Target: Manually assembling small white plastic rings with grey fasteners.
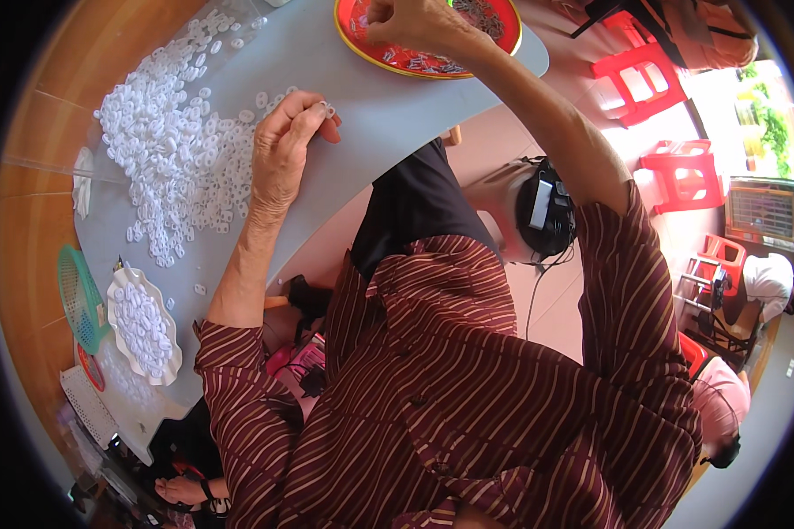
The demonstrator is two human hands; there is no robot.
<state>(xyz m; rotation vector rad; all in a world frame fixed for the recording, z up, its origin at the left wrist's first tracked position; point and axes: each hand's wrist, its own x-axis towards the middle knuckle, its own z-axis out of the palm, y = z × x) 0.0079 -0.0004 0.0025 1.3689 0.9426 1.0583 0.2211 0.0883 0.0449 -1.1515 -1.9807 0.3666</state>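
- White oval plastic pieces (172,145) lie in a broad, loose heap on the pale grey worktop (370,115), across the upper left of the frame; the near edge of the heap comes up just beside the left hand (284,145), on that hand's left.
- Left hand, above the worktop in the upper middle-left of the frame: thumb and forefinger are pinched together on one small whitish piece (329,111), which shows at the fingertips; its finer shape is too small to tell.
- Right hand (419,25), at the top edge of the frame: it reaches over the round red tray with a yellow rim (508,26), fingers bent downward; whether they grip anything, I cannot tell.
- Small silvery metal-looking bits (437,64) are scattered inside the tray, below and beside the right hand; the heap of white pieces is well apart from that hand, with the left hand between.
- Scalloped white dish (176,360), at the left of the frame below the heap: it carries a mound of similar white pieces (141,324), well apart from both hands.
- Green mesh plastic basket (79,300) stands tilted just beside the dish, toward the left rim of the frame.
- Red plastic stools (648,84) stand on the floor at the upper right.
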